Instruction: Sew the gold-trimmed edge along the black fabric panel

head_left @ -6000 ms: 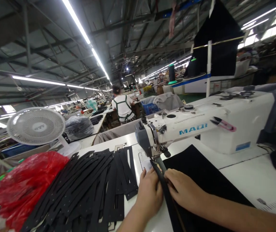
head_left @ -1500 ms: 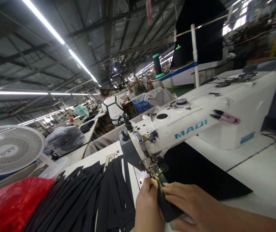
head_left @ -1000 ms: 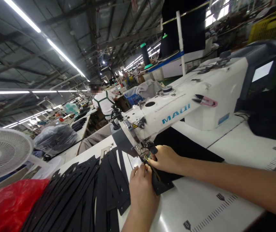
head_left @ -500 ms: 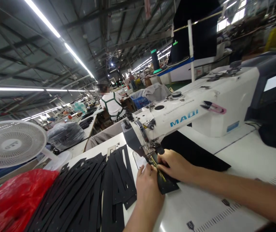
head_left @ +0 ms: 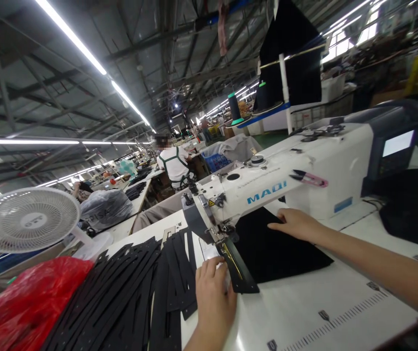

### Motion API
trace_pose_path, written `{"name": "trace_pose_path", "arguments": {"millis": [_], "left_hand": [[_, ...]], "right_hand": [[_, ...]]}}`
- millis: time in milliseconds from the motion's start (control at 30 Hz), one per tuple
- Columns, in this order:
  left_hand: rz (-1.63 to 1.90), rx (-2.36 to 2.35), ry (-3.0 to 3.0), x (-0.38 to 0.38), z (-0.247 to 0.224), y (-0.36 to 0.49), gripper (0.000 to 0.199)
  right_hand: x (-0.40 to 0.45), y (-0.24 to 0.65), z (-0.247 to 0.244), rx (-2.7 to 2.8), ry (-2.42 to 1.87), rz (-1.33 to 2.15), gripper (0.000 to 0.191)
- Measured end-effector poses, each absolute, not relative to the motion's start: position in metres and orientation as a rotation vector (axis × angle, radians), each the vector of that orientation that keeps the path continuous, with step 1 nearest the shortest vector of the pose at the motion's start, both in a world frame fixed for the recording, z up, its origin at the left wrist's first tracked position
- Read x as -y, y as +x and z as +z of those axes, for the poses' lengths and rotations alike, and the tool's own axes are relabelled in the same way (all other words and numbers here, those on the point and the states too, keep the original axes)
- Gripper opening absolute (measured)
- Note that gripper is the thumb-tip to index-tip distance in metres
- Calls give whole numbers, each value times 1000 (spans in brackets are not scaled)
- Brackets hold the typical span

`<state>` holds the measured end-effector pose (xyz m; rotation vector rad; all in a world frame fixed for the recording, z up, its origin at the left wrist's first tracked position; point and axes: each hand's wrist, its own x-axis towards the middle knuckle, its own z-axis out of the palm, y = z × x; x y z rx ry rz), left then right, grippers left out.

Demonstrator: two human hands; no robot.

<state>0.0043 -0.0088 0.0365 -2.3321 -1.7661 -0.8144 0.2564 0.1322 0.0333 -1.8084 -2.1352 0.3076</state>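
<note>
A white MAQI sewing machine point(head_left: 267, 187) stands across the table. Under its presser foot point(head_left: 220, 235) lies a narrow black strip with a gold zipper point(head_left: 236, 267), its near end on the white table. My left hand point(head_left: 212, 297) rests flat beside that strip, fingertips against its left edge. My right hand point(head_left: 296, 224) reaches further back, fingers spread, onto the far edge of a black fabric sheet point(head_left: 275, 246) lying under the machine arm. Neither hand grips anything.
A heap of black cut strips point(head_left: 136, 297) fills the table's left part, with a red plastic bag point(head_left: 26, 307) beside it and a white fan point(head_left: 26, 219) behind. Pink thread snips point(head_left: 309, 179) lie on the machine. A person in a white top point(head_left: 174, 165) sits far ahead.
My right hand has left the zipper strip at the presser foot and moved back and right onto the black sheet. The strip now lies uncovered; my left hand stays beside it.
</note>
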Motion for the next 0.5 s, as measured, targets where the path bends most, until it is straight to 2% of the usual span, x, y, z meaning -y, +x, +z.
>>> {"name": "trace_pose_path", "arguments": {"millis": [100, 300, 500], "left_hand": [[-743, 1569, -2481, 9, 40, 3, 34], [-487, 1500, -2457, 8, 44, 6, 18], [-595, 1569, -2400, 10, 37, 6, 16]], "right_hand": [[-128, 248, 32, 2147, -1782, 234, 24], [-126, 246, 21, 2203, -1770, 152, 18], [-109, 244, 20, 2248, -1672, -47, 23]]}}
